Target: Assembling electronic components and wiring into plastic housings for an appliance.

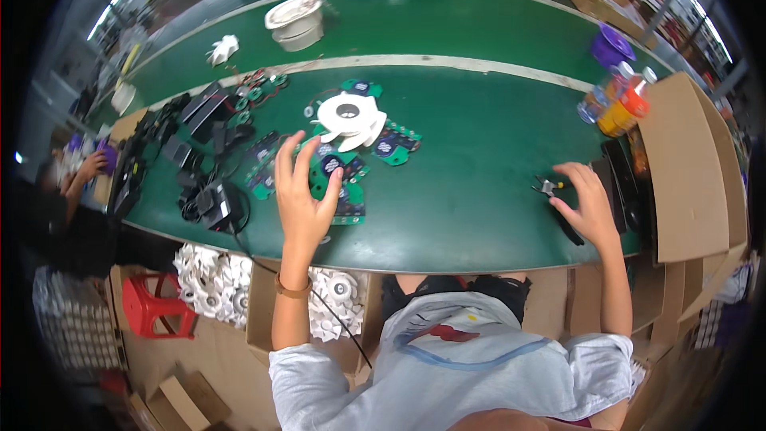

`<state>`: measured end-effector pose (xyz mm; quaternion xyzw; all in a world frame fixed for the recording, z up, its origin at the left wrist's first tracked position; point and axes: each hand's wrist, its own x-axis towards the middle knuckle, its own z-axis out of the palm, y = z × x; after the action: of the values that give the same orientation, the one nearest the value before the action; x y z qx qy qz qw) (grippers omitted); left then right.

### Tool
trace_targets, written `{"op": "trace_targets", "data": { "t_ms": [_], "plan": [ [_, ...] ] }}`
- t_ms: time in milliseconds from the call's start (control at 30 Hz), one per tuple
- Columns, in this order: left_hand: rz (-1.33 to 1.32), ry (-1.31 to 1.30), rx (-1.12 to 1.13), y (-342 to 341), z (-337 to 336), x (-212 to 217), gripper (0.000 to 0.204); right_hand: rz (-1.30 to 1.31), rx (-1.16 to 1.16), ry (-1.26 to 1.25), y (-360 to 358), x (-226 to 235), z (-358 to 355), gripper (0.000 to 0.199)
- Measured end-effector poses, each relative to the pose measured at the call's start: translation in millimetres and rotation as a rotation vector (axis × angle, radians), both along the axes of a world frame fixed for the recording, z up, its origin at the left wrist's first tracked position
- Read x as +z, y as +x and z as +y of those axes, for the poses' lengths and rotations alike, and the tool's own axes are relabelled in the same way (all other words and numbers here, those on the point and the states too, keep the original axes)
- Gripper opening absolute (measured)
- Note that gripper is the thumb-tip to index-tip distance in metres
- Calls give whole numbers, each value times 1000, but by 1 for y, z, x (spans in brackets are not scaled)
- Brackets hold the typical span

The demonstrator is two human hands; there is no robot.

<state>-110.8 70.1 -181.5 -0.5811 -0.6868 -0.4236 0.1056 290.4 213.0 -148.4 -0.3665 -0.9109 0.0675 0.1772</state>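
My left hand (307, 195) is open over the green circuit boards (347, 203), its fingers and thumb spread with nothing between them. Just beyond its fingertips, a white fan wheel (349, 116) with curved blades lies on top of several boards. My right hand (590, 203) is also open, thumb and fingers apart in a curve. Beside its thumb lies a small pair of cutting pliers (548, 186) with dark handles; whether the thumb touches them I cannot tell.
Black power adapters and cables (215, 203) crowd the green table's left side. Drink bottles (622, 108) and an open cardboard box (690, 168) stand at the right. White fan wheels (211, 283) fill boxes below the edge. A co-worker's hand (92, 164) shows at far left.
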Motion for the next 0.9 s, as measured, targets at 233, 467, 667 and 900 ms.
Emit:
{"op": "trace_targets", "data": {
  "t_ms": [233,467,667,900],
  "plan": [
    [1,-11,-58,-6,19,14,49,8,-26,-121,4,-15,7,57],
    [395,-230,-125,-44,53,8,30,-113,-139,-48,23,-29,-2,64],
    [-307,246,115,-41,-7,25,35,77,-208,96,48,-58,-7,61],
    [-666,157,416,-113,-171,-27,49,120,-146,184,39,-56,-6,42]
  ]
}}
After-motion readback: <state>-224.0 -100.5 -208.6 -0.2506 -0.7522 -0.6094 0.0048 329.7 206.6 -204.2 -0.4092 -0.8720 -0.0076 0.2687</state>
